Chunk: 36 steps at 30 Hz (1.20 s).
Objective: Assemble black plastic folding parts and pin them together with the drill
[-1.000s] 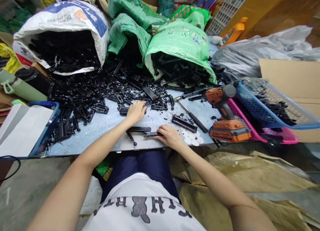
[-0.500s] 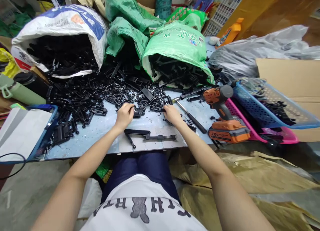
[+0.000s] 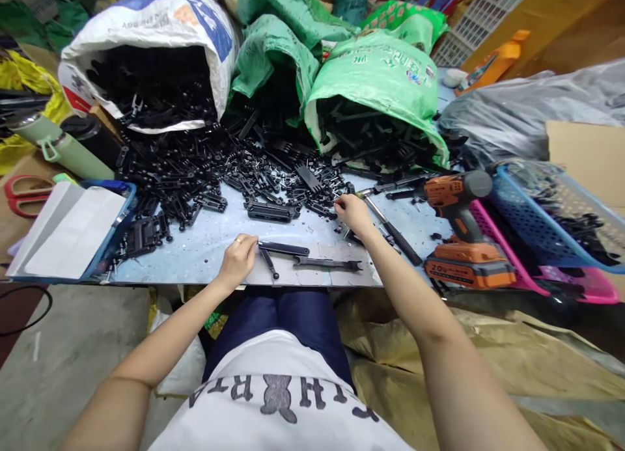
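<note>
My left hand (image 3: 237, 261) is closed, its thumb and fingertips pinched together at the left end of a flat black bar (image 3: 284, 248). What sits between those fingertips is too small to make out. A short black arm with a ball end (image 3: 269, 265) angles down from that same end of the bar. To its right lies a black fork-ended piece (image 3: 329, 263), flat on the board. My right hand (image 3: 353, 214) is closed at the right edge of the pile of small black parts and screws (image 3: 286, 176); its fingertips hide what they pinch.
A hammer (image 3: 393, 230) and an orange cordless drill (image 3: 461, 233) lie right of my right hand. Blue (image 3: 551, 210) and pink baskets (image 3: 598, 285) stand farther right. White (image 3: 146, 31) and green sacks (image 3: 375, 73) of black parts line the back. A blue tray (image 3: 117, 223) stands left.
My left hand has come back from the pile to the bar's left end. My right hand stays by the pile's right edge. The view has shifted, moving the scene rightward.
</note>
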Available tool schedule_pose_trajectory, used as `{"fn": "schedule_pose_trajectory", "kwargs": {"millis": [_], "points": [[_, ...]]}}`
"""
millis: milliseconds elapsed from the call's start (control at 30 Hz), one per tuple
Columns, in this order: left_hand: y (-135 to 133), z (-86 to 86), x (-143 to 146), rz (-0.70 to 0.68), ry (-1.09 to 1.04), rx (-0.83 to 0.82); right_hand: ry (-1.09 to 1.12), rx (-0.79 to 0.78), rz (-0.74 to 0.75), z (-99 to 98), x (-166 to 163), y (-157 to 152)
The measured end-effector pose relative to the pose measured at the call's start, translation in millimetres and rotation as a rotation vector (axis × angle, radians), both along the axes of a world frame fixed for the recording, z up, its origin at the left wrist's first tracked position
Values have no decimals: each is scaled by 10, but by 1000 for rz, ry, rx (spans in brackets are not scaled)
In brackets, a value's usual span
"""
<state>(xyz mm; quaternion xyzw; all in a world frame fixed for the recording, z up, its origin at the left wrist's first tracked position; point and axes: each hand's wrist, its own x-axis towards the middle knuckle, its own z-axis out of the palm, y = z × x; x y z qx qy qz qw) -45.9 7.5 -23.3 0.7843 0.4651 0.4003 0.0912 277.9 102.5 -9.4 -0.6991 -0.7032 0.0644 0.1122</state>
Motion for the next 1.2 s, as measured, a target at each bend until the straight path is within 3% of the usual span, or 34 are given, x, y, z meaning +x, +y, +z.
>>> {"fn": "schedule_pose_trajectory", "kwargs": {"millis": [167, 233, 333, 467, 700, 1000, 1133, 1200], "points": [[76, 59, 38, -75, 297, -162, 385, 136, 82, 226, -269, -417], [103, 44, 61, -109, 373, -205, 487, 59, 138, 319, -372, -592], [92, -17, 83, -74, 353, -148, 653, -187, 228, 385, -463, -770], [36, -88, 83, -56, 346, -88, 880, -490, 166, 326, -493, -806], [33, -121, 78, -59, 334, -30, 1062, -588, 57, 238, -596, -687], [34, -153, 83, -68, 335, -41, 1006, -589, 64, 185, -577, -685], [24, -149, 107, -82, 389, -31, 748, -467, 58, 79, -585, -655], [30, -132, 148, -175, 464, -22, 570, -386, 65, 31, -570, -677]]}}
